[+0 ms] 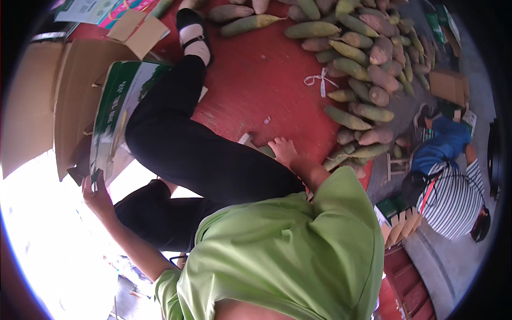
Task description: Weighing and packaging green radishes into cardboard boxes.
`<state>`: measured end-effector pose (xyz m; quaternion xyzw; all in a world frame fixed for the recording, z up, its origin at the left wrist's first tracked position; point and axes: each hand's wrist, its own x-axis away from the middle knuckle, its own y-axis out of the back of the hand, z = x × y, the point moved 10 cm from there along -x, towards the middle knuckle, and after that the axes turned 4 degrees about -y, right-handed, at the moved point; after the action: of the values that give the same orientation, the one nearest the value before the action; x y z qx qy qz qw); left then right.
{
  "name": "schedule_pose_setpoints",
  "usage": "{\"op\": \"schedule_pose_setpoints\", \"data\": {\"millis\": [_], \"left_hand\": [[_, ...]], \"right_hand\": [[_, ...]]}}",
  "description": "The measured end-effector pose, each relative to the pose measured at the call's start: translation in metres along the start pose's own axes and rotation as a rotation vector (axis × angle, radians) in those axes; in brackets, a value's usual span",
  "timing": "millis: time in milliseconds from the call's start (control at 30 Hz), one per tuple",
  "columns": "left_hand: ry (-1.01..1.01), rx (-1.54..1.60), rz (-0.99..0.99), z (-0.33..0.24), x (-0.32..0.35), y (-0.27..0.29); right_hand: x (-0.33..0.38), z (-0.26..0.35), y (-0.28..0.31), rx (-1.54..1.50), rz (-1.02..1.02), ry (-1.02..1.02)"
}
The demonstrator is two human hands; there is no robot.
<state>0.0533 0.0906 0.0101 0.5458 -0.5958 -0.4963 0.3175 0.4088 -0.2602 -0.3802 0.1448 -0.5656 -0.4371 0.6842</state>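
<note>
My left hand grips the lower edge of a cardboard box printed green and white, which stands open and tilted at my left. My right hand reaches down to the red mat. Its fingers curl over a green fruit that is mostly hidden under the hand and my leg. My black-trousered leg stretches between the two hands, ending in a black shoe. My green shirt fills the lower middle.
A long pile of elongated green and reddish fruit lies along the mat's far and right edge. A white string lies on the mat. Plain cardboard lies far left. Another person in a striped shirt crouches at right.
</note>
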Motion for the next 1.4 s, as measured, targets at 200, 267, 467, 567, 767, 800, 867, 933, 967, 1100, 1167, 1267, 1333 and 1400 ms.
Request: {"op": "schedule_pose_setpoints", "data": {"millis": [200, 267, 467, 567, 767, 800, 867, 933, 967, 1100, 1167, 1267, 1333, 1400], "left_hand": [[0.030, -0.099, 0.007, -0.009, 0.002, 0.001], [-0.057, -0.204, -0.073, -0.020, 0.004, 0.008], [0.006, -0.224, -0.048, -0.031, 0.009, 0.010], [0.055, -0.252, -0.034, -0.032, 0.011, 0.010], [0.027, -0.323, -0.016, -0.036, 0.014, 0.012], [0.039, -0.326, -0.007, -0.034, 0.015, 0.012], [0.035, -0.333, -0.021, -0.036, 0.013, 0.013], [0.024, -0.333, -0.017, -0.035, 0.013, 0.011], [0.012, -0.338, -0.009, -0.034, 0.012, 0.011], [-0.019, -0.325, -0.044, -0.036, 0.011, 0.017], [-0.029, -0.321, -0.048, -0.034, 0.012, 0.018], [-0.038, -0.305, -0.056, -0.034, 0.011, 0.016], [-0.066, -0.264, -0.066, -0.035, 0.012, 0.015], [-0.080, -0.256, -0.089, -0.037, 0.012, 0.018]], "right_hand": [[-0.009, 0.006, 0.009, -0.050, 0.122, -0.013], [-0.012, -0.011, 0.024, -0.082, 0.078, -0.143], [-0.033, -0.064, 0.117, -0.176, -0.261, -0.307], [-0.042, -0.066, 0.213, -0.377, -0.500, -0.185], [-0.001, 0.069, 0.460, -0.655, -0.918, 0.211], [0.016, 0.104, 0.496, -0.575, -0.966, 0.270], [0.048, 0.174, 0.553, -0.475, -1.073, 0.525], [0.070, 0.251, 0.581, -0.390, -1.078, 0.761], [0.074, 0.290, 0.587, -0.290, -1.032, 0.844], [0.055, 0.411, 0.550, -0.036, -0.865, 1.086], [0.020, 0.452, 0.506, 0.050, -0.683, 1.069], [-0.043, 0.482, 0.437, 0.218, -0.394, 0.931], [-0.074, 0.488, 0.398, 0.341, -0.235, 0.838], [-0.085, 0.494, 0.376, 0.416, -0.213, 0.839]]}}
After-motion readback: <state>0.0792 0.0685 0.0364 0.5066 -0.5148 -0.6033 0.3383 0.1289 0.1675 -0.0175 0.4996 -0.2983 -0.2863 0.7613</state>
